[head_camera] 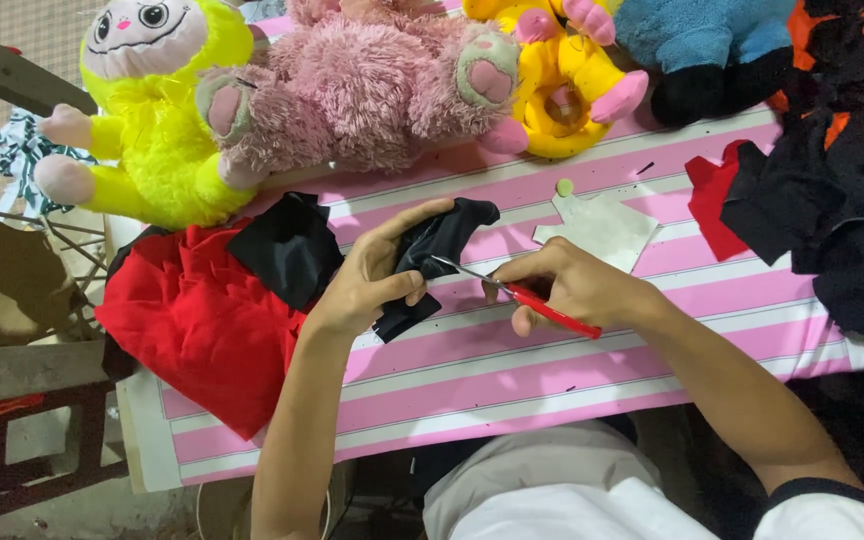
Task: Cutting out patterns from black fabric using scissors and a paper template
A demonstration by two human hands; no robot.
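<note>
— Where is the black cloth piece (430, 262) from where you sit?

— I see it right in my left hand (372, 280). The thumb and fingers are pinched shut on it. It sits just to the left of my right hand (562, 285), so close they almost touch.

— And your right hand?

— It is closed around the red handles of the scissors (512, 290). The shiny blades poke left, straight at the cloth, and the tips touch its edge.

— Which way does the cloth run?

— It runs from up by my left fingertips down past my palm, a bit slanted. The blades come in across it from the right.

— What is next to your hands?

— A red cloth (202, 310) lies left of my left hand on the striped table (512, 370). A white paper shape (597, 230) sits just above my right hand. Plush toys (352, 80) are farther up.
</note>
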